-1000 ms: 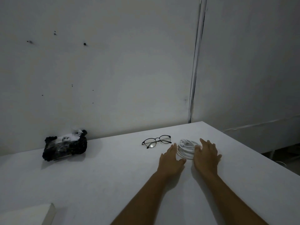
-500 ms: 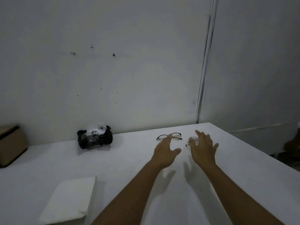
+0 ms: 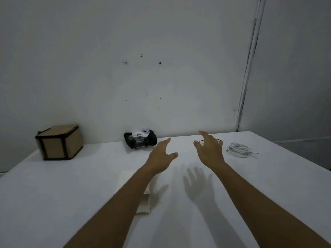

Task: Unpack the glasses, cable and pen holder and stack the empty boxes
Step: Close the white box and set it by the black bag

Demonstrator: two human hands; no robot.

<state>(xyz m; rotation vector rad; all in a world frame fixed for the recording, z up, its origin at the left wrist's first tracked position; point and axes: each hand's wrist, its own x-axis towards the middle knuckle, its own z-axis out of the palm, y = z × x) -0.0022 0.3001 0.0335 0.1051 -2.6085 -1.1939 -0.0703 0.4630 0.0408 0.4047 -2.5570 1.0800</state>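
Observation:
Both hands hover empty above the white table [image 3: 268,185], fingers apart. My left hand [image 3: 162,155] is in the middle, my right hand [image 3: 209,151] just right of it. The glasses [image 3: 219,140] lie behind my right hand, mostly hidden by it. A coiled white cable [image 3: 240,149] rests to the right of that hand. A black plastic-wrapped bundle [image 3: 140,141] sits by the wall, left of my left hand. A brown cardboard box with black edges [image 3: 60,142] stands at the far left. A flat white box [image 3: 143,194] lies under my left forearm, partly hidden.
A plain wall runs along the back of the table, with a vertical strip [image 3: 249,68] at the right. The table's right edge [image 3: 304,158] drops off past the cable.
My hands have let go of the cable and lifted off the table, shifting left. The view has swung left, bringing the brown box and white box into sight.

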